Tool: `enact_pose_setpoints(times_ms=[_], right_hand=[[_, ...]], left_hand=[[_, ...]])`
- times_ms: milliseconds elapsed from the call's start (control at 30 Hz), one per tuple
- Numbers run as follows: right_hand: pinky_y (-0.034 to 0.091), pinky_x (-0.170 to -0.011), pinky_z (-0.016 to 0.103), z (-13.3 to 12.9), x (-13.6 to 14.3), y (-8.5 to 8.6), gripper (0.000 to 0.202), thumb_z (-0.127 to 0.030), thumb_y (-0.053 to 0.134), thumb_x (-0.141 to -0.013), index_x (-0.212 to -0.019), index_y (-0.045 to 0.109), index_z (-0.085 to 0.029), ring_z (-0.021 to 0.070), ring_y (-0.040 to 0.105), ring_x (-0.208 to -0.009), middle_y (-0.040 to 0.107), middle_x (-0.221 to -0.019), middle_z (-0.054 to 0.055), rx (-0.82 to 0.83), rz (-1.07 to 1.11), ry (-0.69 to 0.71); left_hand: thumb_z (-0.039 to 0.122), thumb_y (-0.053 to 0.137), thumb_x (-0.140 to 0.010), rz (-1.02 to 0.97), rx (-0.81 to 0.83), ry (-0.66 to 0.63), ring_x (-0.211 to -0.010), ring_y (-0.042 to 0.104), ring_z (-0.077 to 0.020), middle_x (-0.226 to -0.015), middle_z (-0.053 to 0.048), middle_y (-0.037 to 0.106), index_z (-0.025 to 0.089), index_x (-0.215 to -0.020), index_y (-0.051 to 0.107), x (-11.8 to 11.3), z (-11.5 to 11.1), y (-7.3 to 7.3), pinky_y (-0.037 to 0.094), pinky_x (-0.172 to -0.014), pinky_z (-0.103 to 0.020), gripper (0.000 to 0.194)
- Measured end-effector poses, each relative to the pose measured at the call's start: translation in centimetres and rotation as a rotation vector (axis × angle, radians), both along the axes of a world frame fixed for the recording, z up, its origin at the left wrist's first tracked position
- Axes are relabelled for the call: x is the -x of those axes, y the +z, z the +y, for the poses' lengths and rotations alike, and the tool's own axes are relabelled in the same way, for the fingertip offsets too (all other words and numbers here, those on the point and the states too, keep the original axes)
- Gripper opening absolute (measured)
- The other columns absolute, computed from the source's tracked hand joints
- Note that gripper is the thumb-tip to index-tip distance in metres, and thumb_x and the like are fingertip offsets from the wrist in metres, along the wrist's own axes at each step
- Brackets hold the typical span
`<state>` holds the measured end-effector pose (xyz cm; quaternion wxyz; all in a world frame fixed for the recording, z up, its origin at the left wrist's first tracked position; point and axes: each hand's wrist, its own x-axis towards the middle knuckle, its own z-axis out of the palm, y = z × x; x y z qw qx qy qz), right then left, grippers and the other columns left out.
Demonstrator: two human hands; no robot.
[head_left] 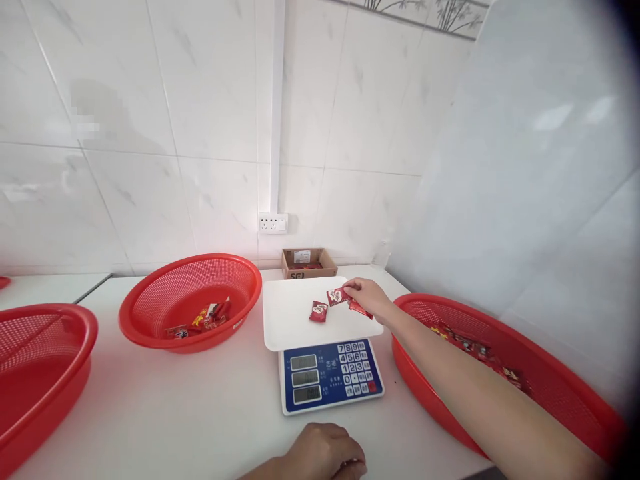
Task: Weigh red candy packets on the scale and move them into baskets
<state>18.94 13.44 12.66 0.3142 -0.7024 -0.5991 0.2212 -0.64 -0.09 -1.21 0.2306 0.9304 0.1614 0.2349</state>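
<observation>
My right hand (369, 297) is over the white weighing pan (287, 327), its fingers pinching a small red packet (336, 297) with a pale printed label. Just below those fingers is another red packet (360, 309), partly covered by the hand. A third packet (318, 311) lies flat on the pan to the left. The digital scale (330, 377) under the pan has a blue panel with number keys and small displays. My left hand (325, 453) rests closed on the table in front of the scale; whatever its curled fingers hold is hidden.
A red basket (500, 310) with several packets stands at the right, under my right forearm. Another red basket (150, 300) with packets is left of the scale, and a third (45, 400) sits at the far left. Behind the pan, a cardboard box (310, 272) stands near the wall.
</observation>
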Motion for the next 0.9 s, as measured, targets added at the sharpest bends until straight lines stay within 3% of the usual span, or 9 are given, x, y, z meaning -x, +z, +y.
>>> enact_pose_setpoints(times_ms=[233, 333, 433, 533, 667, 767, 900], right_hand=[[0.043, -0.057, 0.022, 0.6, -0.6, -0.7, 0.017, -0.02, 0.06, -0.07, -0.087, 0.064, -0.016, 0.0136, 0.062, -0.063, 0.066, -0.075, 0.003, 0.04, -0.102, -0.036], [0.045, -0.061, 0.022, 0.5, 0.0, -0.7, 0.027, -0.025, 0.049, -0.079, -0.104, 0.059, -0.016, 0.013, 0.063, -0.07, 0.067, -0.086, 0.005, 0.029, -0.089, -0.007], [0.047, -0.069, 0.023, 0.3, 1.1, -0.8, 0.038, -0.03, 0.038, -0.086, -0.118, 0.05, -0.015, 0.0146, 0.063, -0.086, 0.063, -0.105, 0.009, 0.025, -0.074, 0.055], [0.04, -0.089, 0.028, -0.1, 2.3, -1.2, 0.042, -0.03, 0.044, -0.083, -0.122, 0.049, -0.014, 0.0192, 0.051, -0.111, 0.052, -0.125, 0.011, -0.003, -0.119, 0.138], [0.027, -0.102, 0.035, -1.2, 3.2, -2.2, 0.038, -0.03, 0.055, -0.076, -0.113, 0.059, -0.02, 0.0252, 0.037, -0.123, 0.053, -0.125, 0.007, -0.003, -0.236, 0.358], [0.026, -0.101, 0.042, -1.8, 3.2, -2.9, 0.047, -0.028, 0.051, -0.079, -0.126, 0.048, -0.024, 0.0295, 0.028, -0.128, 0.049, -0.13, 0.006, 0.056, -0.387, 0.456], [0.034, -0.093, 0.036, -1.3, 2.4, -3.6, 0.044, -0.019, 0.044, -0.081, -0.125, 0.048, -0.022, 0.0237, 0.045, -0.115, 0.053, -0.125, 0.007, 0.003, -0.433, 0.418]], left_hand=[[0.022, 0.05, -0.082, 0.026, -0.01, 0.011, -0.069, 0.063, -0.014, -0.077, -0.001, 0.068, 0.02, -0.086, 0.064, 0.1, -0.1, 0.4, 0.046, -0.062, -0.017, 0.014], [0.023, 0.048, -0.083, 0.033, -0.018, 0.014, -0.069, 0.063, -0.0143, -0.077, -0.001, 0.068, 0.021, -0.087, 0.064, 0.1, -0.1, 0.4, 0.047, -0.062, -0.018, 0.016], [0.022, 0.048, -0.083, 0.034, -0.016, 0.02, -0.069, 0.063, -0.0145, -0.077, -0.001, 0.068, 0.021, -0.087, 0.063, 0.2, -0.2, 0.5, 0.046, -0.062, -0.018, 0.016], [0.021, 0.049, -0.083, 0.041, -0.024, 0.015, -0.068, 0.063, -0.0143, -0.076, -0.001, 0.068, 0.02, -0.087, 0.063, 0.2, -0.2, 0.6, 0.046, -0.062, -0.018, 0.015], [0.02, 0.051, -0.082, 0.049, -0.04, 0.007, -0.068, 0.063, -0.0137, -0.076, 0.0, 0.068, 0.02, -0.086, 0.063, 0.2, -0.3, 0.6, 0.046, -0.062, -0.017, 0.013], [0.021, 0.051, -0.082, 0.056, -0.044, 0.017, -0.068, 0.062, -0.0134, -0.076, 0.0, 0.067, 0.021, -0.086, 0.063, 0.2, -0.3, 0.4, 0.045, -0.061, -0.017, 0.013], [0.021, 0.052, -0.082, 0.064, -0.049, 0.023, -0.069, 0.062, -0.0134, -0.076, 0.0, 0.067, 0.021, -0.086, 0.062, 0.2, -0.2, 0.4, 0.045, -0.061, -0.017, 0.012]])
